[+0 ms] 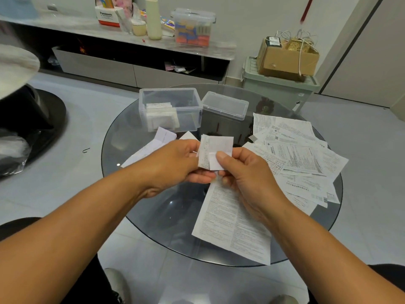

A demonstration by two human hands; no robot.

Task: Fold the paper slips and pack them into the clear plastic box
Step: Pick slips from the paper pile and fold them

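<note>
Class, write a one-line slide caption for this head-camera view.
Both hands, left hand and right hand, pinch a folded paper slip near the open clear plastic box.

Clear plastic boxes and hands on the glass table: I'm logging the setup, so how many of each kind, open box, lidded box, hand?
Open clear box with folded slips inside: 1
Lidded clear box: 1
Hands, left hand and right hand, both pinching the folded slip: 2
Total: 4
</note>
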